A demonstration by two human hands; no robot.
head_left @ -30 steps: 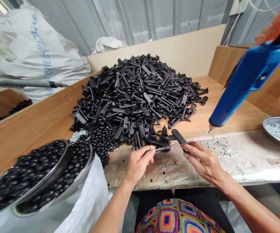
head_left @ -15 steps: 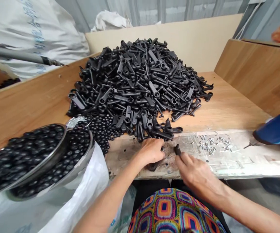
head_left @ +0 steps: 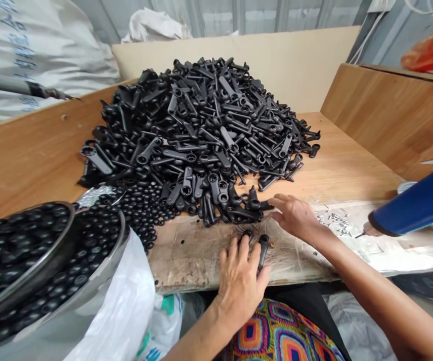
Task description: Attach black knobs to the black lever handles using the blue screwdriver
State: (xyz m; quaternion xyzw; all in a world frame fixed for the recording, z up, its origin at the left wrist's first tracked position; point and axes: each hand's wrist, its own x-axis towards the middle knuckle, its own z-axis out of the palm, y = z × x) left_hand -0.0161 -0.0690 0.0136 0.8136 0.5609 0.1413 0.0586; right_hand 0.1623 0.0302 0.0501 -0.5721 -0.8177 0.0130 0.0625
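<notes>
My left hand (head_left: 241, 283) rests low on the wooden bench, its fingers closed around a black plastic lever handle (head_left: 263, 250); a second black piece (head_left: 245, 235) sits under the fingertips. My right hand (head_left: 293, 215) lies further up with its fingers apart and holds nothing. Its fingertips are just short of the near edge of a big heap of black plastic lever handles (head_left: 197, 130). Black round knobs (head_left: 145, 213) spill from the heap's near left side towards steel bowls (head_left: 39, 255) heaped with more knobs.
A blue electric screwdriver (head_left: 415, 200) hangs at the right, its bit low over a plastic sheet scattered with small silver pins (head_left: 337, 223). A second hanging driver (head_left: 21, 87) shows at upper left. White sacks (head_left: 115, 301) stand at lower left; wooden panels (head_left: 389, 115) edge the bench.
My left hand has drawn back towards me with the black pieces, and my right hand has moved up and left towards the heap. The blue screwdriver hangs further right than a second ago.
</notes>
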